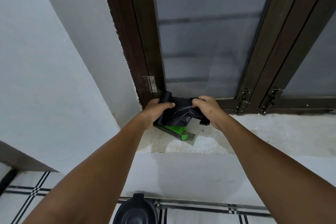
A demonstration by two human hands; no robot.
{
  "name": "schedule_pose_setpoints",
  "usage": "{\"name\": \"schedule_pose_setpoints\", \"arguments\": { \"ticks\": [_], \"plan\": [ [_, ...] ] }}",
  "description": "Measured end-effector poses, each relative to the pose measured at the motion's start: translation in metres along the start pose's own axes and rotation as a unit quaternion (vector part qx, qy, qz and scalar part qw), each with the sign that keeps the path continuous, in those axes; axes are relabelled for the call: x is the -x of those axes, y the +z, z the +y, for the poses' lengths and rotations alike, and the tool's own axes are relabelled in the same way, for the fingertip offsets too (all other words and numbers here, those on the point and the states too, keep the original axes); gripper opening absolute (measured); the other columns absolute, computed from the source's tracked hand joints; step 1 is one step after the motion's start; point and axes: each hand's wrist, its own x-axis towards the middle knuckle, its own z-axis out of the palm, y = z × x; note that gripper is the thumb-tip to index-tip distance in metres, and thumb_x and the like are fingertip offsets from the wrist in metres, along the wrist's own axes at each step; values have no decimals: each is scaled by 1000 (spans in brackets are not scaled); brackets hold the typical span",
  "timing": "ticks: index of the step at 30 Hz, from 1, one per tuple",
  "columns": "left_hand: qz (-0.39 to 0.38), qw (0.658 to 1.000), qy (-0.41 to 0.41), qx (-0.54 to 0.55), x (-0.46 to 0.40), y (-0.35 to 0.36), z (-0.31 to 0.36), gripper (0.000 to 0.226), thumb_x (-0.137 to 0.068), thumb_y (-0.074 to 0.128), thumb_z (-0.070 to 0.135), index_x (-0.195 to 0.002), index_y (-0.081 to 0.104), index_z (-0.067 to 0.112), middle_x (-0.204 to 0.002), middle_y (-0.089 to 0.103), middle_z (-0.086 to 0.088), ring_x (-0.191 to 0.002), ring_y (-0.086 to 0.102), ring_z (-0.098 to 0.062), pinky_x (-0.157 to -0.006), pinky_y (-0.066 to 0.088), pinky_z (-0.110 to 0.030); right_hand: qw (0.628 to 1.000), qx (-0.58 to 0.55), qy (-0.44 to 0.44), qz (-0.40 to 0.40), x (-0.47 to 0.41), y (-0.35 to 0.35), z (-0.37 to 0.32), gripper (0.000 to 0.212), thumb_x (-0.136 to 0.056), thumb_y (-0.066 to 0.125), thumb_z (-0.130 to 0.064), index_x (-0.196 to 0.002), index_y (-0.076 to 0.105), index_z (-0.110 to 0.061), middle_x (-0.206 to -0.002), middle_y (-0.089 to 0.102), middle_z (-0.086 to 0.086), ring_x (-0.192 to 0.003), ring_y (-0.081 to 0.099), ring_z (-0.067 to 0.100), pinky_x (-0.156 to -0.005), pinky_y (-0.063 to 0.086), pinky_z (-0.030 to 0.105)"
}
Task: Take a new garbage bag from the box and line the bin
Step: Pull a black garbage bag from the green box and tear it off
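Bin (135, 212) waits below; left hand (157, 110) clamps bag roll (165, 98), right hand (209, 109) pinches loose bag (181, 114) above box (174, 131). Tear squarely along perforation.

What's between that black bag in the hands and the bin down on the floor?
Mainly the lid: the bin, partly in view at the bottom edge, looks closed. The bag is also joined to the roll in the left hand; the right hand is pulling it.
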Motion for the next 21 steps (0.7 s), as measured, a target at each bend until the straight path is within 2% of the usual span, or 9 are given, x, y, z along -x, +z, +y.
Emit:
{"name": "schedule_pose_setpoints", "arguments": {
  "ticks": [5, 8, 10, 12, 15, 18, 21],
  "plan": [
    [18, 1000, -16, 10, 3, -1, 2, 27, -84, 71, 39, -105, 69, 23, -109, 73, -6, -100, 69, -28, -98, 54, -47, 1000, -15, -11, -3, -3, -3, 4, 27, -84, 64, -10, -69, 46, -23, -68, 49, 8, -63, 47, 23, -45, 46, 31],
    [25, 999, -24, 17, 4, -2, 4, 20, -87, 65, 40, -99, 68, 24, -110, 71, -8, -101, 68, -29, -98, 53, -45, 1000, -24, -8, 9, -3, -3, 3, 21, -87, 62, -3, -88, 59, -24, -81, 59, 5, -62, 54, 23, -45, 48, 30],
    [24, 999, -28, 30, 6, -2, 5, 16, -91, 61, 39, -96, 65, 25, -109, 70, -10, -99, 67, -30, -93, 52, -40, 999, -31, -4, 18, -2, -3, 1, 27, -90, 60, -3, -103, 62, -25, -89, 62, 4, -63, 56, 21, -44, 46, 28],
    [23, 999, -32, 37, 8, -2, 6, 19, -92, 58, 40, -99, 64, 24, -109, 69, -12, -101, 66, -32, -92, 52, -40, 999, -35, 2, 20, -1, -2, -1, 30, -93, 56, -4, -111, 63, -26, -92, 62, 5, -64, 56, 21, -44, 46, 27],
    [9, 999, -21, 33, 10, 0, 6, 32, -86, 66, 46, -109, 66, 24, -111, 72, -9, -102, 69, -30, -99, 54, -48, 999, -39, -9, 30, -1, 1, -4, 28, -94, 49, -6, -105, 68, -24, -90, 61, 5, -66, 54, 20, -48, 45, 27],
    [-3, 1000, 4, 11, 8, 1, 3, 42, -77, 80, 42, -114, 68, 25, -108, 75, -4, -99, 73, -26, -93, 58, -47, 999, -39, -8, 19, 3, 3, -7, 16, -96, 58, -26, -99, 72, -18, -83, 64, 4, -69, 60, 23, -54, 48, 30],
    [2, 1000, 15, -5, 6, 3, 1, 39, -81, 80, 28, -117, 67, 20, -107, 75, -8, -96, 73, -27, -89, 60, -44, 999, 8, -44, -14, 1, 4, -3, 37, -84, 74, -53, -90, 76, -16, -80, 72, -1, -75, 68, 18, -59, 51, 27]
  ]
}}
